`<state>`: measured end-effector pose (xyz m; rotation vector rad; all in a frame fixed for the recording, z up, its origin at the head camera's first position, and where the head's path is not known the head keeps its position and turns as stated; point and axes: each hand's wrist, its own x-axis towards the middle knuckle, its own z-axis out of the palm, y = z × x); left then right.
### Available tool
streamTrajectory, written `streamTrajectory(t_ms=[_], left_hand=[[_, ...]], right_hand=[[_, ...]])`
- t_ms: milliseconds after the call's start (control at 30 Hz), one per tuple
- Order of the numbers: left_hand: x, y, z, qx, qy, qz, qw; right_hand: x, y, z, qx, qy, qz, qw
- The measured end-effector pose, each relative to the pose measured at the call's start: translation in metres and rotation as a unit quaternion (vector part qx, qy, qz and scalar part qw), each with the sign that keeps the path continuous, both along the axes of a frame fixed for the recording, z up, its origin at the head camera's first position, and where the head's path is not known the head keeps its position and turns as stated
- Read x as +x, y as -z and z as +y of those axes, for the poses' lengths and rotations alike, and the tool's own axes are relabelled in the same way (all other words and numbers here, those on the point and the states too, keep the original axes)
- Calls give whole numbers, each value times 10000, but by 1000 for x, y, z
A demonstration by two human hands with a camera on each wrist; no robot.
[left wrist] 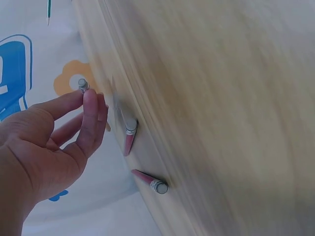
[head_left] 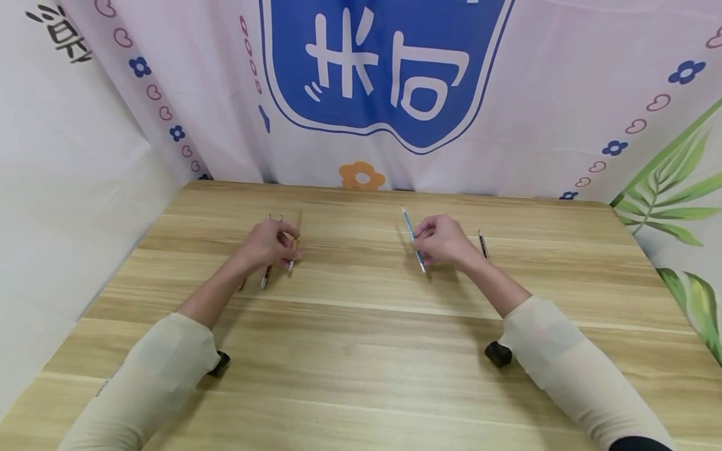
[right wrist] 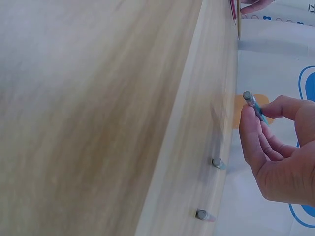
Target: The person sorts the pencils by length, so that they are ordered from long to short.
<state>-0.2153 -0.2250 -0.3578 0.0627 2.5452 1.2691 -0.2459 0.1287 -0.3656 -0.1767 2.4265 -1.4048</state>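
Observation:
My left hand (head_left: 269,243) pinches a yellow pencil (head_left: 298,220) between thumb and fingers, its white-tipped end towards me. Partly under that hand, a red pencil (head_left: 266,278) and another dark red pencil (head_left: 242,284) lie on the table; the left wrist view shows both red bodies with metal-banded ends. Over on the other side, my right hand (head_left: 442,239) pinches a light blue pencil (head_left: 408,224) slantwise above the table. A dark patterned pencil (head_left: 482,243) lies right of it, partly hidden by the wrist. Two pencil ends (right wrist: 218,162) show below the hand in the right wrist view.
The wooden table (head_left: 350,363) spreads out between and in front of both arms. A printed curtain (head_left: 214,75) hangs along its far edge. Black wrist devices (head_left: 499,354) stick out under both light sleeves (head_left: 553,351).

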Motion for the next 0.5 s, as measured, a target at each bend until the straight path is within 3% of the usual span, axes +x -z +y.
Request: streamTrajectory(t_ms=[233, 500], left_hand=[[3, 1, -5, -369, 283, 177, 9988], [4, 2, -9, -598, 372, 177, 9974]], right_hand=[[1, 0, -3, 22, 6, -6, 10000], [0, 0, -12, 52, 7, -21, 10000]])
